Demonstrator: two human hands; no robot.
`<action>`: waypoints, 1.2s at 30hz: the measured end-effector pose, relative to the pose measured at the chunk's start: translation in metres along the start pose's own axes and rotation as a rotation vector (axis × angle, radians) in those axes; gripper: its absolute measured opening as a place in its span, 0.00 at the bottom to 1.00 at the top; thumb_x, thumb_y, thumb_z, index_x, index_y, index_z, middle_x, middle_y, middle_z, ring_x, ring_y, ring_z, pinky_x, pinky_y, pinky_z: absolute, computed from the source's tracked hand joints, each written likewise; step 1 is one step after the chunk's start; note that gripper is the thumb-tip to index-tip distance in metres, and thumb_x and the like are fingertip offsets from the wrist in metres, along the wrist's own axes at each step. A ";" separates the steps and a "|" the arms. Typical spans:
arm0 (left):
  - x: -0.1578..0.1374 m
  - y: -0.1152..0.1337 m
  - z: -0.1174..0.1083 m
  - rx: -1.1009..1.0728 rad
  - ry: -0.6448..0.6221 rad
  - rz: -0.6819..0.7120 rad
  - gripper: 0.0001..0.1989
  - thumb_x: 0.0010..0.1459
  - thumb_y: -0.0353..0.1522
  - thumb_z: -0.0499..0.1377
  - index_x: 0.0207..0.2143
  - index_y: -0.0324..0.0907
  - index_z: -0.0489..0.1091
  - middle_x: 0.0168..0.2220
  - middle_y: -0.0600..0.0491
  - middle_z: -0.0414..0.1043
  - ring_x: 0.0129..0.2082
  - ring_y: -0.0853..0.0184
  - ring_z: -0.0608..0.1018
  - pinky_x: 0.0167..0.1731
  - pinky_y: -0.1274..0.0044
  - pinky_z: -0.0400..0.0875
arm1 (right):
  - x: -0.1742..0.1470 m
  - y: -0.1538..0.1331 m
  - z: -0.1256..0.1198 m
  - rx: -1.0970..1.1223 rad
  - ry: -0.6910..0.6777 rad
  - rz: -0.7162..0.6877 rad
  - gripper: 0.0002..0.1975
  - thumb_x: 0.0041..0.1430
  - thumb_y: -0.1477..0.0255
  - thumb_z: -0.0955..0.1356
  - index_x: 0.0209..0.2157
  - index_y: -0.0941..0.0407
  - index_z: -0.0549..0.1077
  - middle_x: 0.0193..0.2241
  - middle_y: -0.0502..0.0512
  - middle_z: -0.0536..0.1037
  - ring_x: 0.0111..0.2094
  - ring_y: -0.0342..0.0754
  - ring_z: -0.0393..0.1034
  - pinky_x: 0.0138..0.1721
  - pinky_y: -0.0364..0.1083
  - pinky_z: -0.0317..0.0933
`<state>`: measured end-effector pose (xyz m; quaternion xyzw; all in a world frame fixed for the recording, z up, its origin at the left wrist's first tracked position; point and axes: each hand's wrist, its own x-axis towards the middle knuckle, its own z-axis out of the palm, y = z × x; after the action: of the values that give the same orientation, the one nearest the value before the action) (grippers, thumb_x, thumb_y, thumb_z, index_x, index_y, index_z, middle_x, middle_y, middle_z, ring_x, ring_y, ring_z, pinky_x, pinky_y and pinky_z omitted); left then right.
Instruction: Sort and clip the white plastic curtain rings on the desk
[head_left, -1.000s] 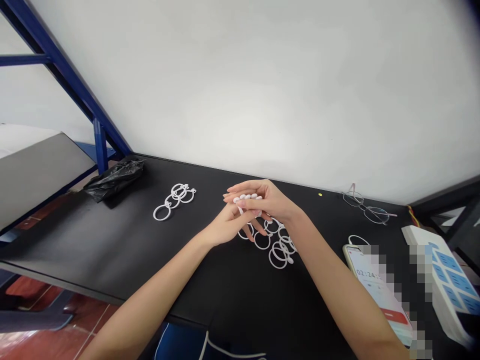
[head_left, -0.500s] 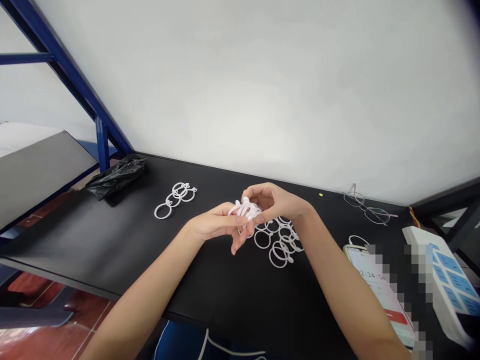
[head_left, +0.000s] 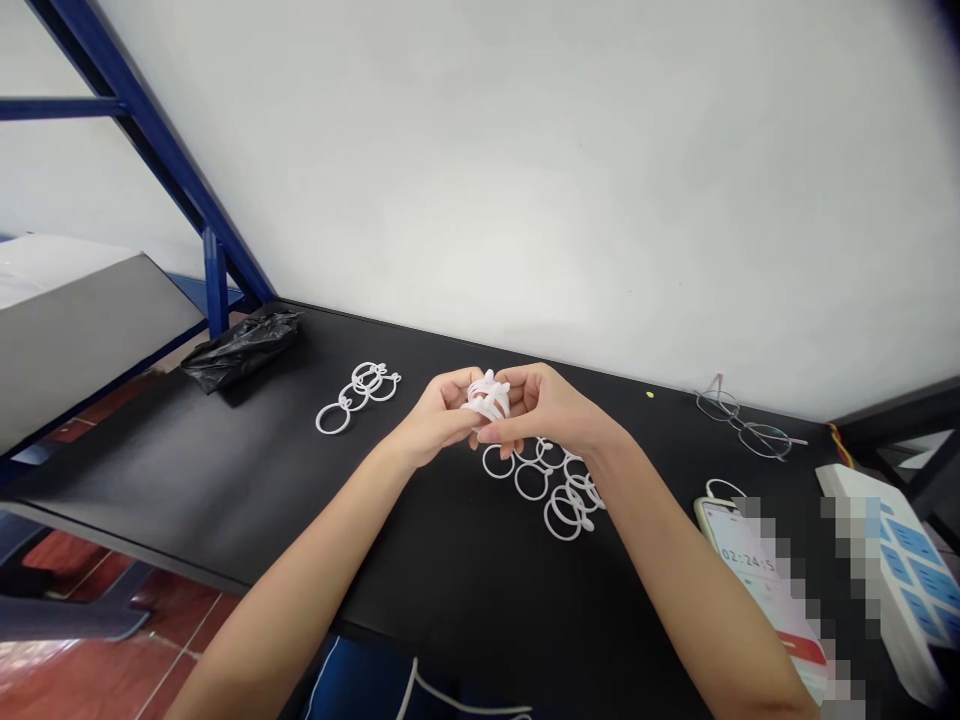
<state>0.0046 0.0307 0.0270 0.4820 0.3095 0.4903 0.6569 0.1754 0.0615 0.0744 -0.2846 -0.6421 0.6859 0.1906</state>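
Note:
Both hands meet above the black table (head_left: 450, 560) around a bunch of white plastic rings (head_left: 487, 398), each with a small knob or eyelet, like curtain rings. My left hand (head_left: 439, 420) grips the bunch from the left, thumb in front. From the right, my right hand (head_left: 544, 410) closes its thumb and fingers on the same bunch. Several loose white rings (head_left: 532, 482) lie under and beside my right wrist, some overlapping. A smaller group of similar rings (head_left: 333, 418) rests on the table to the left. Some fingertips are hidden behind the held rings.
A crumpled black plastic bag (head_left: 244, 350) lies at the far left of the table. On the right are eyeglasses (head_left: 763, 440), a phone (head_left: 739, 545) showing a timer, and a white power strip (head_left: 900, 560). A blue metal frame (head_left: 165, 170) stands at left, against the wall.
My left hand has curled its fingers in around the bunch of rings, and the bunch is now upright between both hands. The view has shifted slightly.

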 end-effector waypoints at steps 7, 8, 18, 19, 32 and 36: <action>0.001 -0.003 0.003 -0.038 0.001 0.020 0.10 0.43 0.27 0.62 0.26 0.40 0.62 0.17 0.60 0.67 0.10 0.80 0.61 0.12 0.86 0.54 | -0.001 0.000 -0.009 0.067 -0.105 0.047 0.15 0.55 0.62 0.72 0.36 0.60 0.77 0.31 0.58 0.82 0.30 0.46 0.79 0.27 0.39 0.71; 0.001 -0.004 0.004 -0.039 0.002 0.026 0.10 0.44 0.27 0.62 0.26 0.40 0.62 0.17 0.60 0.67 0.10 0.80 0.61 0.12 0.86 0.53 | -0.001 0.001 -0.009 0.079 -0.095 0.047 0.15 0.55 0.62 0.72 0.35 0.60 0.78 0.30 0.57 0.82 0.29 0.45 0.79 0.27 0.39 0.71; 0.002 -0.009 0.011 0.206 0.131 0.222 0.15 0.53 0.38 0.62 0.42 0.40 0.71 0.26 0.55 0.71 0.22 0.73 0.70 0.23 0.82 0.65 | 0.001 -0.001 -0.001 0.033 0.106 0.028 0.15 0.52 0.61 0.74 0.30 0.60 0.79 0.27 0.56 0.82 0.24 0.46 0.78 0.23 0.39 0.70; 0.003 -0.009 0.009 0.266 0.122 0.257 0.16 0.54 0.38 0.62 0.43 0.39 0.72 0.30 0.53 0.73 0.27 0.70 0.73 0.28 0.80 0.67 | 0.001 0.000 0.001 0.015 0.116 0.031 0.15 0.51 0.61 0.74 0.30 0.60 0.79 0.27 0.56 0.82 0.24 0.46 0.78 0.22 0.39 0.70; 0.010 -0.012 -0.017 0.476 0.111 0.285 0.20 0.43 0.32 0.65 0.41 0.35 0.76 0.35 0.49 0.76 0.32 0.64 0.77 0.32 0.76 0.71 | 0.006 0.009 0.015 -0.128 0.016 -0.061 0.16 0.43 0.69 0.78 0.35 0.59 0.78 0.33 0.54 0.81 0.33 0.47 0.77 0.37 0.46 0.73; 0.009 -0.010 -0.015 0.413 0.106 0.244 0.20 0.43 0.31 0.64 0.41 0.34 0.76 0.37 0.47 0.78 0.36 0.60 0.79 0.35 0.74 0.73 | 0.010 0.013 0.019 -0.150 0.092 -0.050 0.15 0.46 0.67 0.76 0.35 0.59 0.78 0.30 0.54 0.80 0.25 0.43 0.74 0.29 0.43 0.70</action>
<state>-0.0019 0.0434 0.0136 0.6135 0.3767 0.5169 0.4632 0.1569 0.0514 0.0600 -0.3132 -0.6889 0.6172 0.2154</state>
